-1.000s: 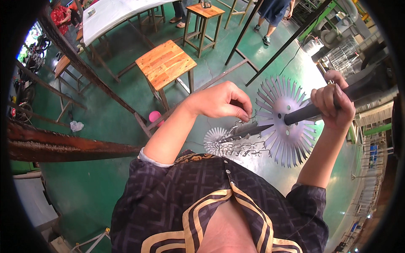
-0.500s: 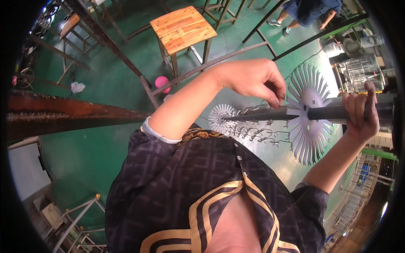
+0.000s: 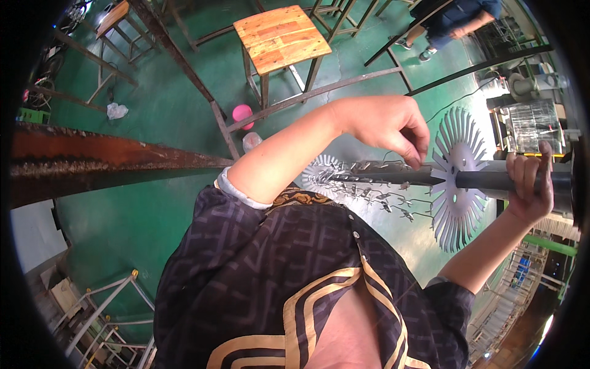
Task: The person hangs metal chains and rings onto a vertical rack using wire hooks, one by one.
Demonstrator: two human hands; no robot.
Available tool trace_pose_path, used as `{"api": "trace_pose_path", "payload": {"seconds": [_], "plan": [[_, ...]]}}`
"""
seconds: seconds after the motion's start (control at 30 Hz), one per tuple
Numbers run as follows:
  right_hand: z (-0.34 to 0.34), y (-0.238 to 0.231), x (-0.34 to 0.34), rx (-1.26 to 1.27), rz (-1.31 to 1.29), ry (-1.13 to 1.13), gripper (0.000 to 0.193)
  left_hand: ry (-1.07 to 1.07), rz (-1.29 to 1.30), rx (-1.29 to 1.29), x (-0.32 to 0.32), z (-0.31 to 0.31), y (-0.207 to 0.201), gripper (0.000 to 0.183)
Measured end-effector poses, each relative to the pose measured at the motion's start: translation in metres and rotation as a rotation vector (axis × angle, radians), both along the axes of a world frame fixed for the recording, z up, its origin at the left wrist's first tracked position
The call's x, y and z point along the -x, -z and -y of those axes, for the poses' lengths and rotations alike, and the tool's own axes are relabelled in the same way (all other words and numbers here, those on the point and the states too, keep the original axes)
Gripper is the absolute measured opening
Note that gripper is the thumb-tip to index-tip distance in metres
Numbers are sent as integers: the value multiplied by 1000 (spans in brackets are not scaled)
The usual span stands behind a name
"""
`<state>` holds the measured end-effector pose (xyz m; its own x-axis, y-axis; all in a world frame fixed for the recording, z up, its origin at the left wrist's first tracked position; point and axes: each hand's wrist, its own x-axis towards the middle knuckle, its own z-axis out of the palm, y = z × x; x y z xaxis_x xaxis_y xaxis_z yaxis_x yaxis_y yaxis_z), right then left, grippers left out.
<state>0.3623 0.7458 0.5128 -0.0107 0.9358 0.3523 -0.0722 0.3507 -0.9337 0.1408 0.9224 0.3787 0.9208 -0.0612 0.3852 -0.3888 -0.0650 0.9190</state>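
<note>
My left hand (image 3: pixel 388 128) reaches across above a long dark shaft (image 3: pixel 375 177), its thumb and fingers drawn together. Whatever lies between the fingertips is too small or hidden to name. Just right of them stands a metal disc (image 3: pixel 462 161) with a deeply slotted rim and holes near its centre; the shaft passes through it. A second slotted disc (image 3: pixel 313 171) sits farther left along the shaft, partly covered by my arm and shirt. Rows of bent metal hooks (image 3: pixel 384 200) run between the discs. At the shaft's right end is my right hand (image 3: pixel 530 187), fingers curled, index raised; its grip is hidden.
A rusty beam (image 3: pixel 92 163) comes in from the left. Beyond a steel frame (image 3: pixel 319 95) stand a wooden-topped stool (image 3: pixel 283 40) and a pink round object (image 3: pixel 243 115). Another person (image 3: pixel 458 21) is at the far right. A white-pipe frame (image 3: pixel 107 313) stands at the lower left.
The view has shifted slightly, so the discs and my left hand appear lower and farther right. Both hands keep nearly the same pose. The other person's arm and legs have moved.
</note>
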Motion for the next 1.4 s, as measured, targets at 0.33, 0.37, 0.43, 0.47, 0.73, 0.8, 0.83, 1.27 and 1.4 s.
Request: {"api": "trace_pose_path", "payload": {"seconds": [0.33,0.37,0.43,0.47,0.73,0.8,0.83,1.27,1.4], "plan": [[-7,-4,11,1,-34,73,36,-22,-65,73,-3,-4,-4,14],[-5,-5,12,5,-56,120,36,-59,-34,57,-3,-8,-7,15],[-1,-2,14,-15,-112,168,36,-167,-28,-27,5,-19,-19,15],[0,-6,16,-21,-86,200,35,-220,1,1,13,-26,-36,14],[6,-3,28,-23,-119,333,27,-1141,642,-9,52,-88,-189,11],[2,-6,32,-28,-118,317,27,-1229,779,-91,52,-121,-224,18],[2,-7,35,-35,-118,323,26,-1231,813,-38,43,-132,-240,18],[17,2,33,-44,-120,406,24,-1374,723,-286,-24,-189,-335,18],[21,3,30,-49,-101,421,24,-1133,725,-13,-31,-190,-337,17]]}}
